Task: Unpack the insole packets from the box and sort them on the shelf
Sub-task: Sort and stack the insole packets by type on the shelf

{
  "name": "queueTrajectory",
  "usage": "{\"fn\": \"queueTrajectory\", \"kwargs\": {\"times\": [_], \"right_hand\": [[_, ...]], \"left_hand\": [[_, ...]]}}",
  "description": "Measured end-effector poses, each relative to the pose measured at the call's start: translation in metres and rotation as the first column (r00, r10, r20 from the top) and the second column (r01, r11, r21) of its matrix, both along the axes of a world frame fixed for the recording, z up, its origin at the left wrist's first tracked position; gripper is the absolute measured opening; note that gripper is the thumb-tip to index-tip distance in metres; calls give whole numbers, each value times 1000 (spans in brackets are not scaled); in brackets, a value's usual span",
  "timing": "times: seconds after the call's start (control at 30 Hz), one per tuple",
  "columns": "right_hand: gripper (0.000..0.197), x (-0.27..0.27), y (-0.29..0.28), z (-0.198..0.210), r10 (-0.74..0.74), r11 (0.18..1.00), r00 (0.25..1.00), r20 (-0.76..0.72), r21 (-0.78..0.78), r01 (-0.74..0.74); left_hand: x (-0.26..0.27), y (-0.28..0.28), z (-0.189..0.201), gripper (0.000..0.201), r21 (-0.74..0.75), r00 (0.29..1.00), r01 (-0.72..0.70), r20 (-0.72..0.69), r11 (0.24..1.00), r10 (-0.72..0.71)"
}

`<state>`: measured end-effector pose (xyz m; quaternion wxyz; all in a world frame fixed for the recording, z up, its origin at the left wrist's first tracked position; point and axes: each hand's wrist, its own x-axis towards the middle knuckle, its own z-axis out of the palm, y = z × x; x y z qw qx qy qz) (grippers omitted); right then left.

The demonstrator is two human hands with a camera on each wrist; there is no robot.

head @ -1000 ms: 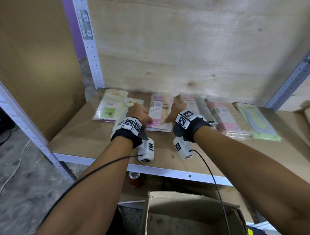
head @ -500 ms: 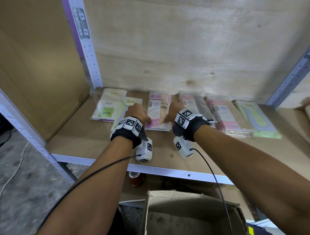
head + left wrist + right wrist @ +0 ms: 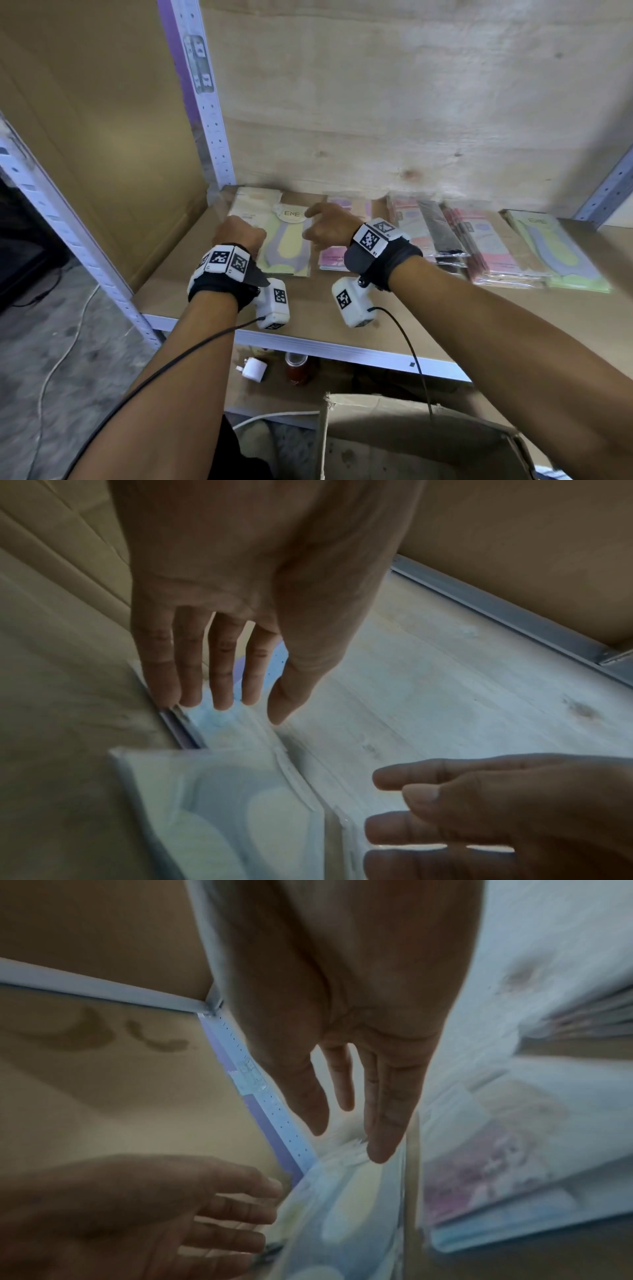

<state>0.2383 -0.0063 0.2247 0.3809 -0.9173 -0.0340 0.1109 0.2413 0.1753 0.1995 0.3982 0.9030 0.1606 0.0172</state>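
Head view: both hands reach over the far-left end of the shelf (image 3: 342,308), where a green-and-purple insole packet (image 3: 286,245) lies flat between them, its long axis running near to far. The left hand (image 3: 239,233) sits at the packet's left edge, the right hand (image 3: 329,226) at its right; both seem equally close. More packets lie in a row to the right: a pink stack (image 3: 337,262), then others. Bare board lies in front. The cardboard box (image 3: 411,442) stands open below, near the person.

Left wrist view: the left hand (image 3: 240,601) has straight, slightly spread fingers above the packet (image 3: 232,804), gripping nothing; I cannot tell if the tips touch it.

Right wrist view: the right hand (image 3: 359,1042) is likewise flat-fingered and empty beside the blurred packet (image 3: 342,1218). Squaring the packet against the shelf upright (image 3: 274,1118) looks like the coming move.
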Motion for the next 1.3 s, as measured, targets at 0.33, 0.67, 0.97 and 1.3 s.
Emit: {"fn": "queueTrajectory", "kwargs": {"times": [0.33,0.67,0.97,1.3], "right_hand": [[56,-2,15,-15,3,994,996,-86,106,6],[64,-18,-33,19,-162,967,977,142,220,129],[61,-74,-172,40,-305,851,950,61,466,243],[53,-118,-344,20,-597,672,801,35,567,476]], "left_hand": [[2,12,-10,36,-256,972,92,-188,962,-143],[-29,-27,48,17,-498,978,211,109,841,-181],[-64,-142,74,24,-597,895,406,107,692,-433],[-56,-339,79,6,-303,774,627,139,717,-618]]}}
